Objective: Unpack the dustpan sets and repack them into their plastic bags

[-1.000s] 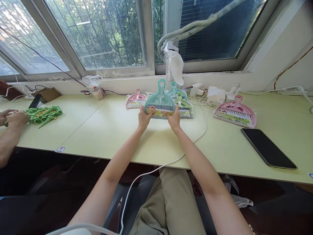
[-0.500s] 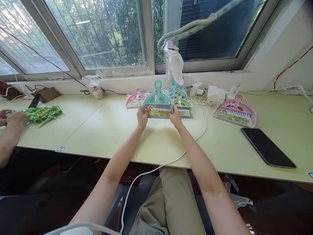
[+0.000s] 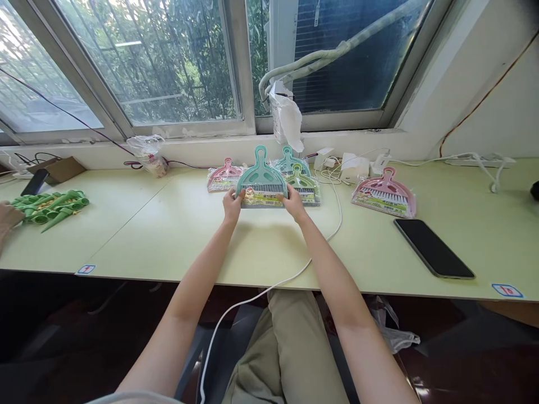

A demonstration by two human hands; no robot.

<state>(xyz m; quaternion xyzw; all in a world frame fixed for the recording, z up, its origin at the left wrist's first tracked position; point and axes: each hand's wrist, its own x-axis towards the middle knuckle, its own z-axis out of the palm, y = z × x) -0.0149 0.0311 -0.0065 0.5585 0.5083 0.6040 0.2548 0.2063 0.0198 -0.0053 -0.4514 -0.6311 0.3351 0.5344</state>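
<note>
A teal dustpan-and-brush set [image 3: 261, 179] in clear wrapping is held between both hands at the far side of the pale green table [image 3: 177, 235]. My left hand [image 3: 232, 203] grips its lower left corner and my right hand [image 3: 293, 203] grips its lower right corner. Just behind it lie more wrapped sets: a pink set [image 3: 224, 175] to the left, a second teal set [image 3: 288, 163] and a green set [image 3: 302, 183] to the right.
Another pink set [image 3: 384, 196] and a black phone [image 3: 433, 255] lie to the right. A white cable [image 3: 324, 241] runs off the table edge toward my lap. Chargers [image 3: 353, 166] sit by the wall. Green cones [image 3: 48, 203] lie far left, beside another person's hand [image 3: 6, 216].
The teal set has moved away from me and lower toward the table, both hands still on it. The view has shifted, so everything sits a little further left and lower.
</note>
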